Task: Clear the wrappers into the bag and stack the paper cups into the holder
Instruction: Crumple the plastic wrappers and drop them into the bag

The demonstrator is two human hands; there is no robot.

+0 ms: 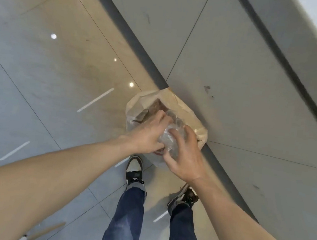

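Both hands push a crumpled clear wrapper (172,137) into the brown paper bag (186,113) on the floor at 12 o'clock of the shoes: left hand (148,132) and right hand (184,158) grasping it. Wrapper step looks nearly done; cups and holder not visible, so stacking likely remains.

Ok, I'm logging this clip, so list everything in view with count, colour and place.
paper bag: one, brown, open, centre, in front of the person, above the floor
plastic wrapper: one, clear, crumpled, at the bag's mouth between both hands
floor: glossy grey and beige tiles, left
dark strip: one, running diagonally past the bag
shoes: two, dark and white, below the bag
jeans: blue, bottom centre
left hand: on the wrapper
right hand: on the wrapper
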